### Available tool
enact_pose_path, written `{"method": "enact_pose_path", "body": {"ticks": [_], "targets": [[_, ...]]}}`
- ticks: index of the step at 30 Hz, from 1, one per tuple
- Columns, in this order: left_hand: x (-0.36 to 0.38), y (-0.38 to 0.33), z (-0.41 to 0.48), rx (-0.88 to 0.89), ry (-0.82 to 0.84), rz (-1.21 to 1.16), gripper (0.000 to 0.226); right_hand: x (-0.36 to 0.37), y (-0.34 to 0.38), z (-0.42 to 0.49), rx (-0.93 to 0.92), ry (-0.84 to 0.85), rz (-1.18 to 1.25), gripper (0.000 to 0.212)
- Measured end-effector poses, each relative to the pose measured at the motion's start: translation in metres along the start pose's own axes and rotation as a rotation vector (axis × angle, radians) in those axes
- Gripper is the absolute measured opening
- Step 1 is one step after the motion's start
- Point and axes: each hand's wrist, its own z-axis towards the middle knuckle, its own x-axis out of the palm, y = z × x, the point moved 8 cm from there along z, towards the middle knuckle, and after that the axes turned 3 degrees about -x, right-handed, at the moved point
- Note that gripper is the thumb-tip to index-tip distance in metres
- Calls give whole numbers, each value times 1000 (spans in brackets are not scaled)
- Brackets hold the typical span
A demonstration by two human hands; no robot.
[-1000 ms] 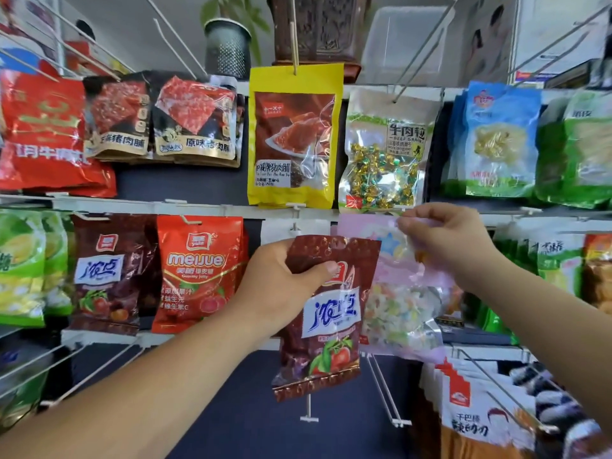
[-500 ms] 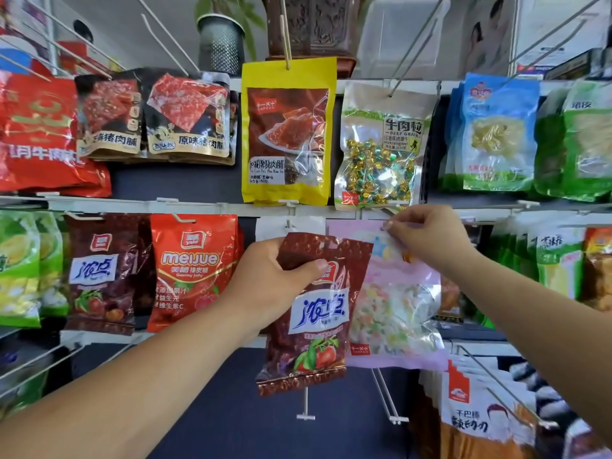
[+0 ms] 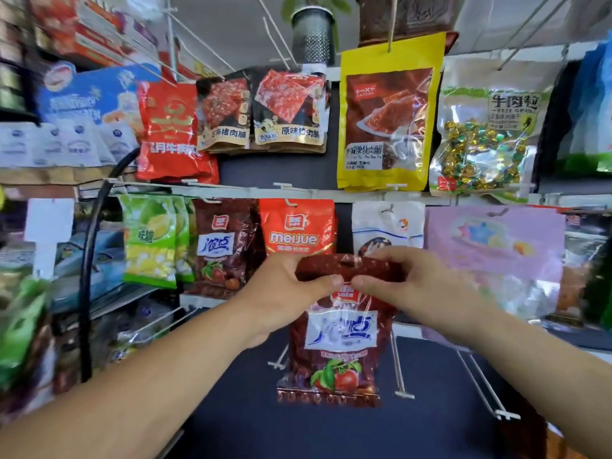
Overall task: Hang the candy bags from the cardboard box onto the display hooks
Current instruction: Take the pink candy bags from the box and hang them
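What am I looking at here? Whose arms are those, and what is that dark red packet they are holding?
The picture comes from a camera worn on a person's head, so you see what that person sees, looking forward and down. The two arms belong to that person. The left hand and the right hand both pinch the top edge of a dark red candy bag with a fruit picture near the bottom.

In front is a shop rack with thin white wire hooks that stick out toward you. Many snack bags already hang there: an orange bag, a yellow bag, a pink bag, and one more dark red bag like the held one. The person is hanging bags on hooks. The held bag is not on a hook yet.
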Motion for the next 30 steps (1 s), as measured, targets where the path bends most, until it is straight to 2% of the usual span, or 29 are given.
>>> {"method": "enact_pose_path", "body": {"ticks": [2,4,7,12,15,17,21,30], "targets": [[-28,11,-11,-23,-45,2,15,30,7,13,36,70,96,12],[-58,23,-21,-50,-102,-6,14,61,19,22,42,132,157,5],[-106,46,-35,-102,-201,-5,10,99,34,32,47,183,221,7],[-169,76,-44,-130,-293,14,35,149,46,58,66,177,251,2],[-203,83,-38,-116,-387,-14,32,180,66,76,10,201,240,4],[-226,81,-31,-103,-455,-17,24,192,82,92,-29,165,214,6],[-260,75,-10,-65,-527,-1,36,210,104,131,-71,91,168,7],[-281,63,44,-9,-574,-3,4,217,90,199,-58,-133,82,18]]}}
